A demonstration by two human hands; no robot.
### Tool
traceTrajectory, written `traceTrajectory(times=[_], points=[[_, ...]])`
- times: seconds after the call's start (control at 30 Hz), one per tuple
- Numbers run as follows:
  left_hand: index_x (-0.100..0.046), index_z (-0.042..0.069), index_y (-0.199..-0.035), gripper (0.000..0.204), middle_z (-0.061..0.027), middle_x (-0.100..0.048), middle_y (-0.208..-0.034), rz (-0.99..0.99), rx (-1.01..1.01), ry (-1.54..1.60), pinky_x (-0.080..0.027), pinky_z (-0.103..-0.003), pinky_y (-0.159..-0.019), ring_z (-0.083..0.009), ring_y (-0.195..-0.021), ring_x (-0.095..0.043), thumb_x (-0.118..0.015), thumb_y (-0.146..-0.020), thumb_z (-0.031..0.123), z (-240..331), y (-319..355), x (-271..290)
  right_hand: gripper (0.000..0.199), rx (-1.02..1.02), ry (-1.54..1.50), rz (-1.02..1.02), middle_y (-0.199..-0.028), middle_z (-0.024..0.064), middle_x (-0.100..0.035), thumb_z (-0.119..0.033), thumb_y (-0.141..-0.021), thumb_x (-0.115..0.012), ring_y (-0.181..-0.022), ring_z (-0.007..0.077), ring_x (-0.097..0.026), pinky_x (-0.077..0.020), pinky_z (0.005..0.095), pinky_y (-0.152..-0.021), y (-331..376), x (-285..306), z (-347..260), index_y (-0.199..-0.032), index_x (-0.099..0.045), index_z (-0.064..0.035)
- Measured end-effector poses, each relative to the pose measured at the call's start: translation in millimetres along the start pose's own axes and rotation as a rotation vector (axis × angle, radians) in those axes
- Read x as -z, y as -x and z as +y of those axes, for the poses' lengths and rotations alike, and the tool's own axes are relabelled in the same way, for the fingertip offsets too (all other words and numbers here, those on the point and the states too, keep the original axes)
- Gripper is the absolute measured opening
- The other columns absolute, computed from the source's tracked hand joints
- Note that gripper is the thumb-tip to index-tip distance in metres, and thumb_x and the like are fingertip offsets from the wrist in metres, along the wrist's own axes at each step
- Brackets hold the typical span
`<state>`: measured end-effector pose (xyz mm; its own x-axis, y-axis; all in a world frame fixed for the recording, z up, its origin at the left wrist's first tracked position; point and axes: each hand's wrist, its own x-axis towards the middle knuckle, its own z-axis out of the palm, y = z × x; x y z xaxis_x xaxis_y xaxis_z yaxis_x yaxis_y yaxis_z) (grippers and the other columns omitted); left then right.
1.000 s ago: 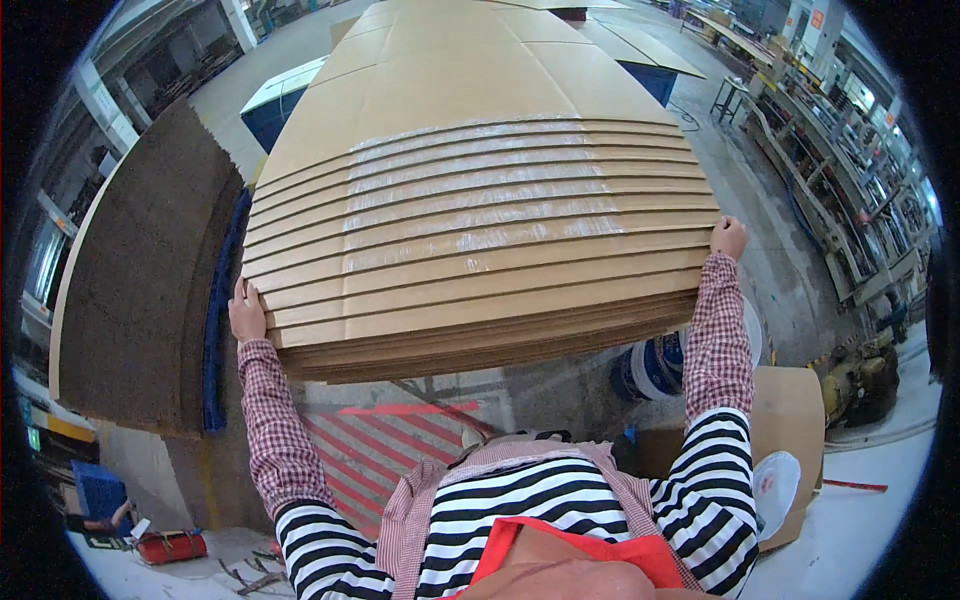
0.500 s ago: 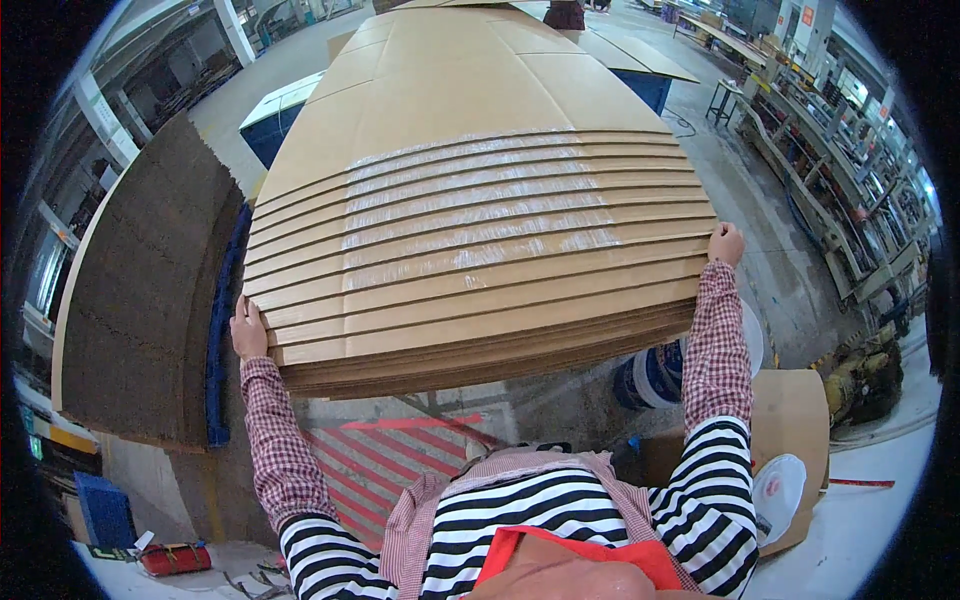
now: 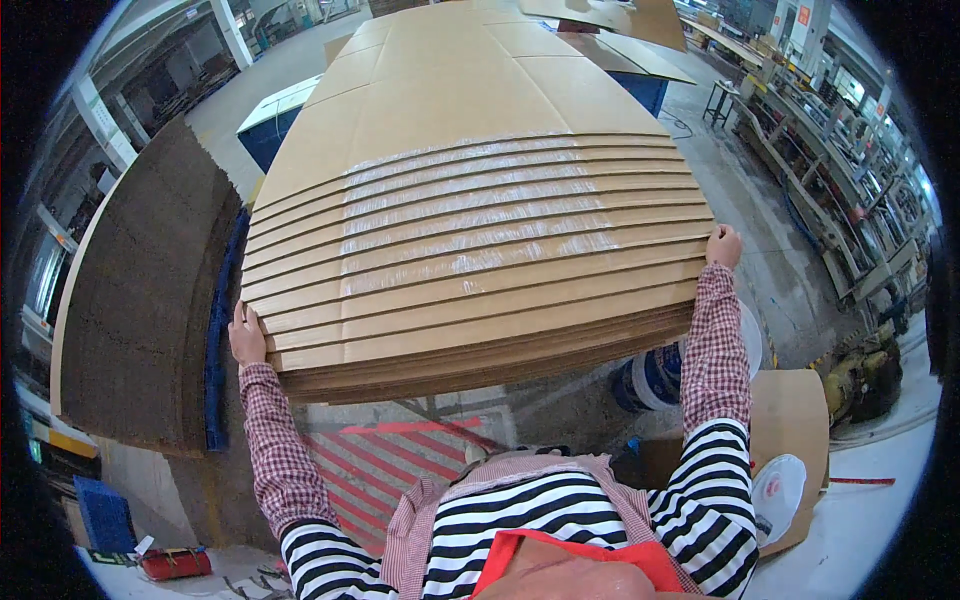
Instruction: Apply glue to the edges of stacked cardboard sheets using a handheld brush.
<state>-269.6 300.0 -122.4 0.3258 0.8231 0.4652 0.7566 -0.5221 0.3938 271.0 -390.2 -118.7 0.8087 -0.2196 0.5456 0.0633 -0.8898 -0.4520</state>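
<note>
Hands: our left hand at 9 o'clock and right hand at 3 grasp the cardboard stack's side edges.
Room: open floor at 3.
Count: one stack; one dark pile at 9.

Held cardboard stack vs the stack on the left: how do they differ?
The held stack of flattened cardboard sheets is fanned, showing pale faces with clear tape strips; the left stack is squared up, showing only dark corrugated edges. The left hand and right hand grip the first at its sides; nobody touches the second. Both are brown corrugated board.
</note>
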Motion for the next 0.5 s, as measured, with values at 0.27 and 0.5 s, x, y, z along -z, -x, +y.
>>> traceTrajectory(times=[0.27,0.5], points=[[-0.048,0.018,-0.125,0.04,-0.0184,-0.055,-0.104,0.001,0.015,0.057,-0.043,-0.042,-0.081,-0.0336,-0.097,-0.053,-0.044,-0.09,0.036,3.6,2.6,0.7,0.019,-0.035,-0.017,0.031,-0.089,0.0167,-0.059,-0.019,-0.081,-0.053,-0.089,0.0323,-0.055,-0.0439,0.0413,-0.079,2.8,2.1,-3.3,-0.088,-0.063,-0.0045],[-0.047,0.018,-0.127,0.041,-0.0192,-0.054,-0.108,-0.047,0.059,0.031,-0.042,-0.041,-0.085,-0.0334,-0.099,-0.052,-0.044,-0.09,0.036,6.8,2.1,3.1,0.018,-0.022,0.001,0.04,-0.09,0.0158,-0.059,-0.018,-0.08,-0.053,-0.091,0.0316,-0.055,-0.0437,0.0411,-0.08,2.0,0.5,-0.7,-0.088,-0.063,-0.0056]])
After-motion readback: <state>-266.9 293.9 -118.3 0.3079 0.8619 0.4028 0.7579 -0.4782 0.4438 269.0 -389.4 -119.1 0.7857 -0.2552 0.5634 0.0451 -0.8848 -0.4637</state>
